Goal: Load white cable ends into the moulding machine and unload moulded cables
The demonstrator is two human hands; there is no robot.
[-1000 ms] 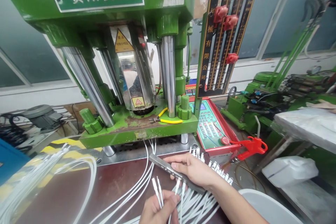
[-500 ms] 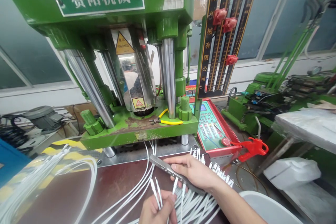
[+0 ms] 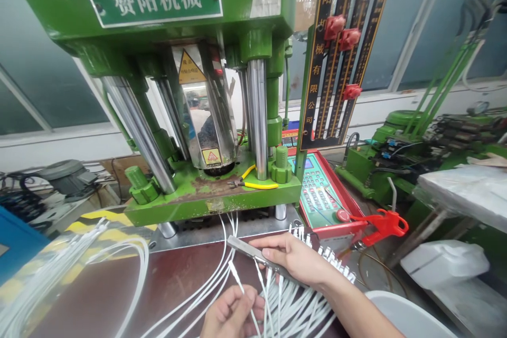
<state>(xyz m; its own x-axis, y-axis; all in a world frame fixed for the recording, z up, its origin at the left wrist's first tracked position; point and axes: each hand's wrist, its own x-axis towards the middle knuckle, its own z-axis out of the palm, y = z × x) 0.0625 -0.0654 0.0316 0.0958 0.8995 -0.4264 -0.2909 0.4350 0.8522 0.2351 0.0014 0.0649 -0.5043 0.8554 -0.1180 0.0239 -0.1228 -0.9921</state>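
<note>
My right hand (image 3: 295, 257) grips a grey metal bar (image 3: 242, 246), which slants down to the right over the brown table. Several white cables have their ends at the bar's lower edge; whether they are seated in it I cannot tell. Below and left of the bar, my left hand (image 3: 233, 310) pinches a white cable (image 3: 236, 276), its connector tip pointing up and standing apart from the bar. A bundle of white cables (image 3: 295, 303) lies beneath my right hand, with connector ends (image 3: 336, 263) fanned out beyond it.
A green press (image 3: 214, 202) stands ahead, with yellow-handled pliers (image 3: 259, 185) on its lower plate. Loose white cables (image 3: 137, 269) lie on the left. Right of the press are a red control box (image 3: 317, 182), a red air gun (image 3: 382, 227) and a white tub (image 3: 396, 306).
One of the loose cables at my left hand now has its tip at the bar. My left hand has shifted slightly left and holds the other cable. The view has moved a little.
</note>
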